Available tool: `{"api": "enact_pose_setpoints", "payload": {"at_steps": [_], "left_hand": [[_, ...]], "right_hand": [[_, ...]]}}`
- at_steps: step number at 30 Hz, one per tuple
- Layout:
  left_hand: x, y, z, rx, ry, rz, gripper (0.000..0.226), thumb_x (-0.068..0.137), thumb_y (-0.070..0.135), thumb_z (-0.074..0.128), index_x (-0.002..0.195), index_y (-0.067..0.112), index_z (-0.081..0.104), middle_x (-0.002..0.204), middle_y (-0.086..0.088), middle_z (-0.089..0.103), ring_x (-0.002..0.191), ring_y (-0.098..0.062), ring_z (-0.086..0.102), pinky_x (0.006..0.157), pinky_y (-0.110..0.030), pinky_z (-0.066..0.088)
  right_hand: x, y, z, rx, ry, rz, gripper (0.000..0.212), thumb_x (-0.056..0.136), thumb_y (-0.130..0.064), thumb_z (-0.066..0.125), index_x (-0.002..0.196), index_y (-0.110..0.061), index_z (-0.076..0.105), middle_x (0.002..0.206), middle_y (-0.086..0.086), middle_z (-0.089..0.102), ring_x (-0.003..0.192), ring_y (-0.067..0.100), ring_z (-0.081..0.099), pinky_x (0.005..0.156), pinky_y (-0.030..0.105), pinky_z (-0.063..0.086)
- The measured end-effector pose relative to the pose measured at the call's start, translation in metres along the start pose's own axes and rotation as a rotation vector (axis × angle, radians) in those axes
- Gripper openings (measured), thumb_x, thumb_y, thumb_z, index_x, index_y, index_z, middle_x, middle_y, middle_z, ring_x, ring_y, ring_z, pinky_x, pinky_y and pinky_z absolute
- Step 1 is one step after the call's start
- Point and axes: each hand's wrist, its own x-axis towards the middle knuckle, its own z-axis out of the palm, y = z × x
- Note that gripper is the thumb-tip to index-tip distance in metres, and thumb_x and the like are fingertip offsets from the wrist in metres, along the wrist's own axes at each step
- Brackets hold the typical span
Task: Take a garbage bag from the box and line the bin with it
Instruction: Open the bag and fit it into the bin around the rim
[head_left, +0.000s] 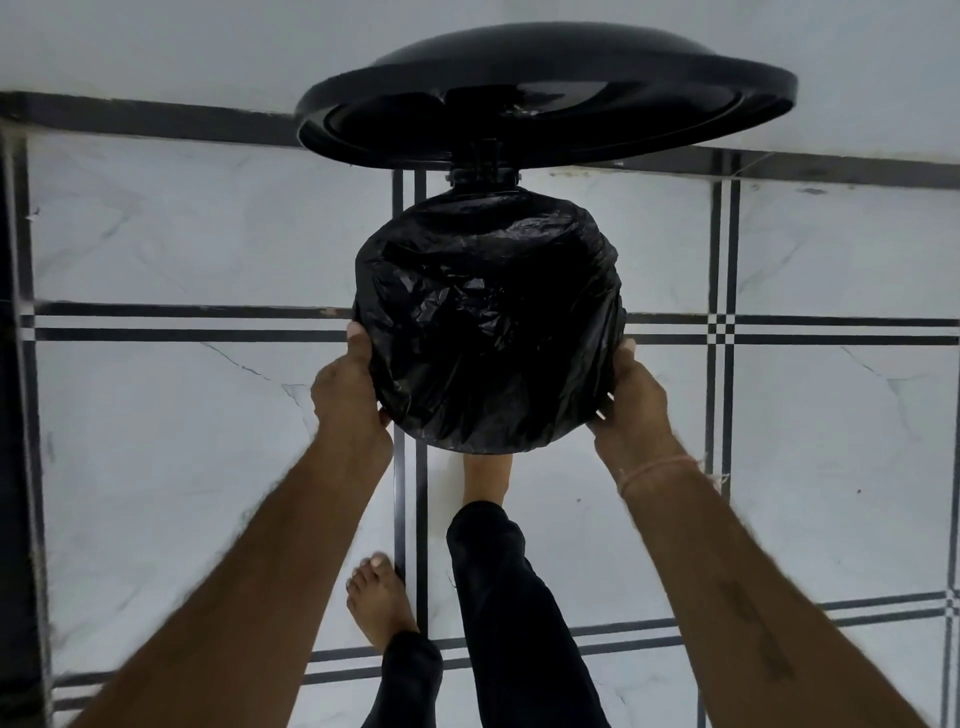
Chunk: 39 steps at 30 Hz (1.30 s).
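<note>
The garbage bag, black and crinkled, sits at the centre of the frame, stretched over the mouth of the round bin so that its plastic wraps down around the rim on all sides. The middle of the bag sags into the opening in glossy folds. Of the bin itself almost nothing shows beneath the plastic; only its round outline can be made out.

The bin's black lid stands raised in the upper middle of the frame, hinged at the far edge of the bin, its underside turned toward the camera.

The left hand presses against the left side of the rim, thumb lying up along the bag's edge, the fingers tucked under and out of sight. Its grip is closed on the plastic at the rim. The right hand meets the right side of the rim in the same way, thumb on the bag and fingertips curled beneath, its grip likewise pinching the garbage bag. A thin thread band circles the right wrist.

One bare foot reaches forward under the near edge of the bin at the lower middle of the frame; whether it rests on a pedal cannot be told. The other foot stands on the tiled floor, which is white marble-patterned with dark double lines.
</note>
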Motion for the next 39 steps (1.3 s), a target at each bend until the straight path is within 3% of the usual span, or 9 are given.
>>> {"api": "enact_pose_setpoints", "payload": {"at_steps": [4, 8, 16, 19, 21, 24, 31, 35, 39], "left_hand": [[0.004, -0.002, -0.007, -0.032, 0.011, 0.032, 0.026, 0.098, 0.044, 0.067, 0.093, 0.018, 0.067, 0.095, 0.003, 0.075, 0.094, -0.017, 0.072, 0.083, -0.034, 0.063], [0.001, -0.007, -0.011, -0.129, -0.042, -0.037, 0.041, 0.102, 0.051, 0.057, 0.113, 0.015, 0.073, 0.117, -0.004, 0.078, 0.104, -0.018, 0.074, 0.098, -0.038, 0.060], [-0.011, -0.025, -0.029, -0.160, -0.155, -0.159, 0.033, 0.104, 0.039, 0.057, 0.125, 0.014, 0.067, 0.108, -0.003, 0.076, 0.097, -0.019, 0.074, 0.068, -0.031, 0.063], [-0.012, -0.039, -0.025, -0.289, -0.117, -0.158, 0.032, 0.105, 0.041, 0.055, 0.114, 0.014, 0.069, 0.108, -0.004, 0.075, 0.099, -0.018, 0.074, 0.069, -0.030, 0.064], [-0.019, -0.051, -0.022, -0.326, -0.120, -0.214, 0.047, 0.102, 0.055, 0.053, 0.120, 0.015, 0.069, 0.116, -0.005, 0.072, 0.111, -0.021, 0.069, 0.081, -0.037, 0.064], [-0.032, -0.067, -0.015, -0.342, -0.153, -0.311, 0.067, 0.096, 0.071, 0.049, 0.136, 0.019, 0.064, 0.129, -0.006, 0.069, 0.121, -0.026, 0.065, 0.098, -0.052, 0.056], [-0.036, -0.067, -0.005, -0.464, -0.049, -0.216, 0.047, 0.101, 0.058, 0.051, 0.119, 0.019, 0.070, 0.116, -0.004, 0.075, 0.112, -0.024, 0.071, 0.087, -0.038, 0.060], [-0.021, -0.058, -0.012, -0.428, -0.074, -0.188, 0.036, 0.110, 0.039, 0.045, 0.108, 0.015, 0.072, 0.094, -0.002, 0.081, 0.116, -0.026, 0.070, 0.093, -0.040, 0.058], [-0.016, -0.045, -0.016, -0.367, -0.142, -0.148, 0.041, 0.110, 0.043, 0.040, 0.112, 0.013, 0.069, 0.089, 0.000, 0.083, 0.105, -0.022, 0.072, 0.090, -0.039, 0.058]], "right_hand": [[-0.003, 0.003, -0.003, 0.082, -0.045, -0.029, 0.031, 0.102, -0.045, 0.061, 0.101, -0.016, 0.073, 0.109, 0.000, 0.075, 0.106, 0.021, 0.069, 0.100, 0.041, 0.059], [-0.008, 0.009, -0.009, 0.180, -0.064, 0.007, 0.035, 0.106, -0.042, 0.055, 0.107, -0.013, 0.074, 0.109, 0.005, 0.076, 0.106, 0.021, 0.071, 0.098, 0.039, 0.058], [-0.035, 0.036, -0.015, 0.205, -0.074, 0.205, 0.043, 0.103, -0.052, 0.054, 0.115, -0.014, 0.070, 0.108, 0.007, 0.077, 0.101, 0.024, 0.074, 0.080, 0.041, 0.061], [-0.037, 0.047, -0.009, 0.393, -0.022, 0.202, 0.040, 0.104, -0.047, 0.055, 0.102, -0.010, 0.070, 0.096, 0.007, 0.076, 0.085, 0.019, 0.075, 0.068, 0.034, 0.064], [-0.043, 0.056, -0.003, 0.462, -0.014, 0.226, 0.042, 0.104, -0.050, 0.052, 0.097, -0.011, 0.068, 0.103, 0.008, 0.072, 0.091, 0.019, 0.071, 0.070, 0.036, 0.063], [-0.061, 0.065, 0.008, 0.514, -0.028, 0.342, 0.046, 0.103, -0.056, 0.050, 0.113, -0.015, 0.068, 0.126, 0.011, 0.068, 0.104, 0.025, 0.066, 0.069, 0.043, 0.057], [-0.061, 0.084, 0.029, 0.730, 0.034, 0.376, 0.051, 0.104, -0.052, 0.051, 0.133, -0.013, 0.066, 0.116, 0.007, 0.070, 0.102, 0.026, 0.070, 0.081, 0.042, 0.062], [-0.057, 0.068, 0.020, 0.629, 0.059, 0.344, 0.030, 0.110, -0.028, 0.047, 0.110, -0.008, 0.069, 0.116, 0.012, 0.066, 0.090, 0.026, 0.067, 0.055, 0.033, 0.063], [-0.043, 0.045, 0.009, 0.213, 0.155, 0.099, 0.022, 0.108, -0.021, 0.047, 0.112, -0.009, 0.065, 0.121, 0.012, 0.067, 0.098, 0.025, 0.067, 0.080, 0.034, 0.058]]}}
